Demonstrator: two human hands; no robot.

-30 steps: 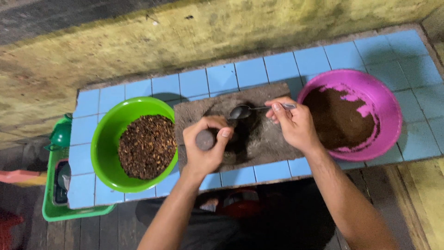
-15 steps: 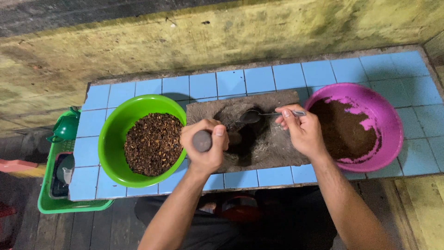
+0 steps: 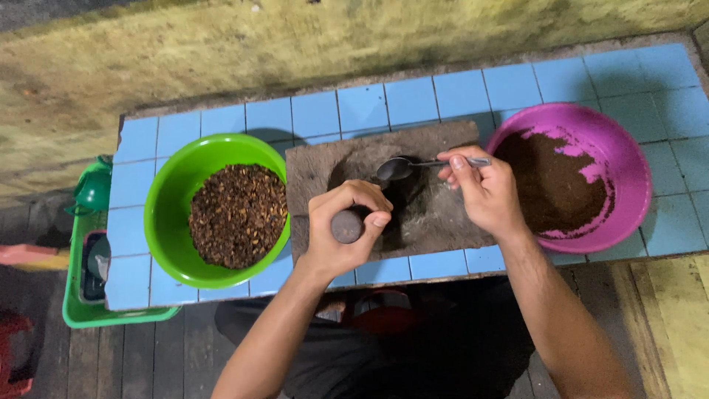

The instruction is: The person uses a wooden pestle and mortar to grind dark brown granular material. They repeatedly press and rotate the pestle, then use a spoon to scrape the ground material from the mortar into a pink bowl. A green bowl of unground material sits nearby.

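Note:
A flat grey grinding stone [image 3: 443, 222] lies on a blue-tiled bench [image 3: 413, 100] between two bowls. My left hand [image 3: 343, 233] grips a dark stone pestle [image 3: 346, 226] over the stone's near left part. My right hand [image 3: 484, 188] holds a metal spoon [image 3: 402, 168] by its handle, its bowl hovering over a dark ground patch at the stone's middle. A green bowl [image 3: 166, 222] on the left holds coarse brown roasted bits. A purple bowl [image 3: 628, 170] on the right holds fine dark brown powder.
A yellowish rough wall [image 3: 295, 52] rises behind the bench. A green plastic crate [image 3: 85, 314] with a green jug stands on the wooden floor at the left. My dark-clothed lap is under the bench's near edge.
The view has shifted slightly. My right hand with the spoon has moved a little left over the stone, and my left hand still holds the pestle in about the same place.

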